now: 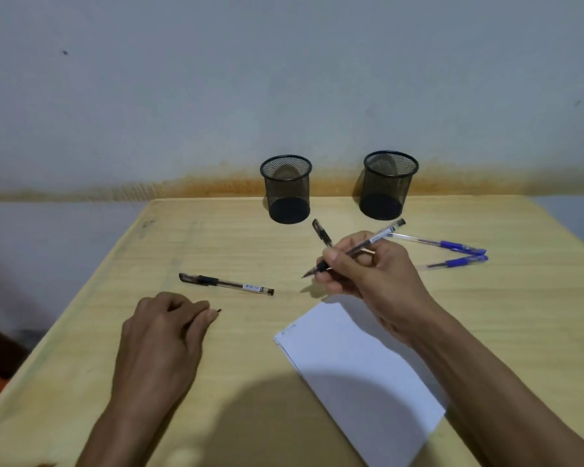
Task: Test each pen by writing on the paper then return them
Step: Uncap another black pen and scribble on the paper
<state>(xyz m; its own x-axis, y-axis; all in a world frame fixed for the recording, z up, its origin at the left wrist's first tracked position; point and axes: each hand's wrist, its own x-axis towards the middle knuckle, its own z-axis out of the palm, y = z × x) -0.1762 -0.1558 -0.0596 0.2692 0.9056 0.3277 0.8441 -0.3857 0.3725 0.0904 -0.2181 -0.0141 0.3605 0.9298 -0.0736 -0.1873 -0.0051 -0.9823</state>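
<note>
Pen (pixel 358 251): clear barrel, black grip, uncapped, in right hand (pixel 368 264).

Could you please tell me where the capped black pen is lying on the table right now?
In the head view, the capped black pen lies flat on the table, left of centre, just beyond the left hand and left of the paper.

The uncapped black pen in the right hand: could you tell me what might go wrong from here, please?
1. The uncapped black gel pen held by the right hand hangs over bare wooden table, beyond the white paper sheet; lowering it there could ink the wood.
2. The left hand seems to pinch a small black cap, which might slip away.
3. Nothing pins the paper, so it may slide under strokes.
</note>
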